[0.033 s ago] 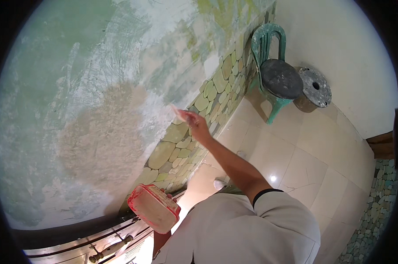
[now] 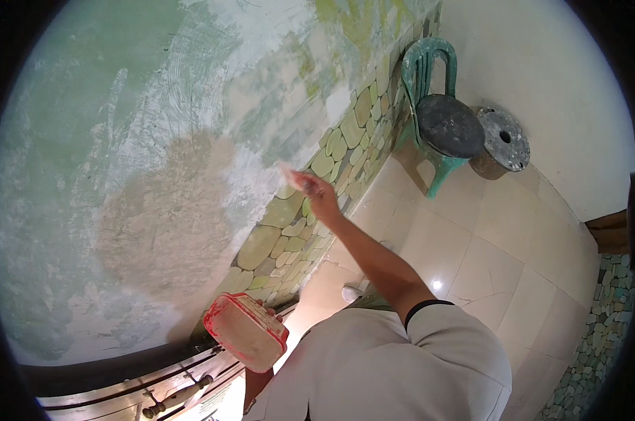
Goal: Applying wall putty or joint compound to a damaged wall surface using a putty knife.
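Note:
My right hand reaches out to the patchy green and white wall, its fingers closed around a flat, pinkish putty spreader. The spreader is smeared by motion, so I cannot tell whether its edge touches the wall. Lower down, my left hand grips a red-rimmed plastic tub by its side, tilted with the open top showing. Pale residue coats the tub's inside. Most of my left hand is hidden behind it.
A band of greenish pebble stone runs along the wall's base. On the tiled floor stand a green plastic chair with a dark round seat and a paint-spattered round drum. A door handle is at lower left.
My right hand has shifted slightly to the right with the spreader, a little away from the white patch. The left hand and tub have barely moved.

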Action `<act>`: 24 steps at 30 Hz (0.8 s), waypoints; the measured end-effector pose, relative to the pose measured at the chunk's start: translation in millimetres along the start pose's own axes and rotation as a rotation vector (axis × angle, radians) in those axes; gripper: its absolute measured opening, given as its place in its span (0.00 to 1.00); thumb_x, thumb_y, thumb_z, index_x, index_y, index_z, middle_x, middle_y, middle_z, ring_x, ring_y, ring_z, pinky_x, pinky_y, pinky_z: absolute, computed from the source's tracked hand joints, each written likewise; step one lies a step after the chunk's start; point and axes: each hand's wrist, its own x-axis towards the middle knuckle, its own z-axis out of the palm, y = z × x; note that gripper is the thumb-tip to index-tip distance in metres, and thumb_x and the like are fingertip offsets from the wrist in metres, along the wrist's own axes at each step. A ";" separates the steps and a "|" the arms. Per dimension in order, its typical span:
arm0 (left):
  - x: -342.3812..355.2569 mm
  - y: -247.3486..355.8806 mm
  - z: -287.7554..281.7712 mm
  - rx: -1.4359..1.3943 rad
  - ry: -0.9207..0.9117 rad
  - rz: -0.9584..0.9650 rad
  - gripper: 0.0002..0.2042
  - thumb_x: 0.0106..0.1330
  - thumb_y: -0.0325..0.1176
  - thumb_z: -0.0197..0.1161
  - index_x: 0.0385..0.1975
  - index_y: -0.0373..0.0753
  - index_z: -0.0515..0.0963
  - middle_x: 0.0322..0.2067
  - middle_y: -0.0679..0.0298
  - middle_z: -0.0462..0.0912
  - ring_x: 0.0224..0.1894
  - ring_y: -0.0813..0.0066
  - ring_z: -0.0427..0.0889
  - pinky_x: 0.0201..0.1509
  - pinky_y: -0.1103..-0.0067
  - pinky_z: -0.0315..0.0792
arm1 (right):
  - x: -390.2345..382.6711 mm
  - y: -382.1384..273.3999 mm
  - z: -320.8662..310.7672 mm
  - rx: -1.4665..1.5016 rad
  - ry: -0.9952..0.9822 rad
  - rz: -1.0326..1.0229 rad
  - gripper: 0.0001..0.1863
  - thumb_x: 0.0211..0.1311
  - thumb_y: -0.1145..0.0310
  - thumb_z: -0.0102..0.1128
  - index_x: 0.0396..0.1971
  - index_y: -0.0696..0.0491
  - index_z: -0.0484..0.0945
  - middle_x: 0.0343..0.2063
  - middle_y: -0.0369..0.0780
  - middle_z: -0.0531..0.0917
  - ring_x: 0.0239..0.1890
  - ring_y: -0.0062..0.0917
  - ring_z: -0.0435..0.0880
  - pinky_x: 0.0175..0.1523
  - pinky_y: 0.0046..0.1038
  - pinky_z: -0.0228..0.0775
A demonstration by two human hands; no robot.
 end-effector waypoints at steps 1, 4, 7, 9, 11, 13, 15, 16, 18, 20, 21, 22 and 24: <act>-0.2 -1.5 -2.3 -0.187 0.122 0.005 0.40 0.63 0.67 0.48 0.65 0.40 0.59 0.57 0.47 0.70 0.55 0.45 0.73 0.63 0.49 0.63 | 8.4 0.8 -10.8 0.061 0.053 -0.083 0.13 0.72 0.71 0.48 0.51 0.57 0.76 0.45 0.37 0.81 0.45 0.15 0.77 0.49 0.21 0.70; 2.1 -4.9 -8.7 -0.161 0.085 0.004 0.40 0.63 0.67 0.49 0.65 0.39 0.59 0.58 0.47 0.69 0.55 0.45 0.74 0.63 0.49 0.64 | 34.0 22.8 -39.3 -0.174 0.343 -0.164 0.15 0.70 0.73 0.48 0.53 0.61 0.75 0.48 0.45 0.82 0.51 0.28 0.80 0.57 0.26 0.69; -3.8 -5.3 -6.8 -0.171 0.121 0.001 0.39 0.63 0.66 0.49 0.66 0.42 0.60 0.58 0.48 0.69 0.54 0.45 0.74 0.62 0.49 0.64 | 16.0 8.5 22.4 -0.408 0.258 -0.142 0.17 0.69 0.74 0.48 0.55 0.58 0.74 0.50 0.46 0.80 0.53 0.33 0.79 0.58 0.28 0.69; -0.3 -6.3 8.9 -0.017 0.018 0.011 0.38 0.63 0.66 0.49 0.65 0.42 0.60 0.58 0.48 0.69 0.54 0.45 0.74 0.62 0.49 0.65 | -10.1 5.6 53.1 -0.394 0.142 -0.337 0.19 0.67 0.75 0.50 0.57 0.55 0.72 0.55 0.43 0.78 0.48 0.27 0.80 0.53 0.25 0.70; -2.4 -4.5 7.7 0.134 -0.084 0.033 0.38 0.63 0.65 0.49 0.65 0.43 0.60 0.57 0.48 0.69 0.54 0.45 0.74 0.61 0.49 0.65 | -36.8 -4.9 56.0 -0.402 -0.024 -0.337 0.18 0.68 0.74 0.50 0.57 0.55 0.73 0.54 0.43 0.78 0.49 0.27 0.80 0.54 0.26 0.69; -10.0 -1.0 -9.2 -0.167 0.115 -0.017 0.38 0.63 0.65 0.50 0.65 0.43 0.60 0.58 0.49 0.69 0.54 0.45 0.74 0.61 0.49 0.66 | -48.2 -7.5 42.4 -0.410 -0.192 -0.337 0.17 0.69 0.74 0.50 0.56 0.56 0.73 0.54 0.44 0.79 0.51 0.27 0.80 0.54 0.27 0.69; -7.5 0.3 -8.8 -0.168 0.052 -0.029 0.37 0.64 0.64 0.50 0.66 0.43 0.60 0.58 0.49 0.69 0.55 0.45 0.74 0.61 0.49 0.66 | -55.7 6.9 18.2 -0.272 -0.156 -0.020 0.16 0.71 0.72 0.48 0.56 0.57 0.74 0.53 0.44 0.79 0.54 0.27 0.78 0.57 0.28 0.68; -7.7 0.6 -8.3 -0.164 -0.011 -0.047 0.37 0.64 0.64 0.50 0.66 0.43 0.60 0.58 0.49 0.69 0.55 0.45 0.74 0.61 0.49 0.66 | -43.1 13.9 7.2 -0.352 -0.039 -0.012 0.16 0.73 0.70 0.46 0.54 0.59 0.75 0.50 0.44 0.81 0.53 0.25 0.78 0.58 0.27 0.68; -10.1 0.5 -10.5 -0.174 0.023 -0.021 0.37 0.64 0.63 0.50 0.66 0.43 0.60 0.59 0.49 0.69 0.55 0.45 0.74 0.61 0.49 0.66 | -4.4 15.8 -8.4 -0.250 0.218 -0.145 0.15 0.70 0.71 0.49 0.52 0.60 0.76 0.45 0.46 0.82 0.47 0.25 0.80 0.54 0.26 0.69; -15.0 2.5 -13.1 -0.182 0.059 0.014 0.37 0.65 0.63 0.50 0.66 0.43 0.60 0.59 0.48 0.69 0.56 0.45 0.74 0.61 0.49 0.66 | 31.8 4.4 -14.3 -0.194 0.307 -0.167 0.15 0.70 0.73 0.48 0.52 0.61 0.76 0.47 0.45 0.82 0.47 0.25 0.80 0.55 0.26 0.69; -17.4 3.3 -13.5 -0.199 0.024 -0.041 0.36 0.65 0.63 0.50 0.66 0.43 0.60 0.59 0.48 0.69 0.56 0.45 0.73 0.62 0.50 0.66 | 34.1 1.1 -9.9 -0.127 0.312 -0.125 0.14 0.71 0.73 0.48 0.51 0.61 0.76 0.46 0.42 0.82 0.46 0.22 0.79 0.54 0.24 0.68; -17.8 4.9 -14.6 -0.214 -0.014 -0.099 0.36 0.65 0.63 0.49 0.66 0.43 0.61 0.59 0.49 0.69 0.56 0.45 0.73 0.62 0.50 0.65 | 35.8 0.8 -3.9 -0.061 0.319 -0.085 0.13 0.72 0.72 0.49 0.49 0.62 0.77 0.44 0.39 0.82 0.45 0.18 0.77 0.53 0.21 0.68; -16.7 8.4 -19.7 -0.208 0.020 -0.059 0.37 0.64 0.64 0.50 0.66 0.43 0.61 0.59 0.49 0.70 0.56 0.44 0.74 0.61 0.49 0.66 | 17.5 5.5 19.7 -0.154 0.197 -0.127 0.14 0.71 0.73 0.49 0.50 0.61 0.77 0.45 0.39 0.82 0.46 0.18 0.77 0.54 0.21 0.67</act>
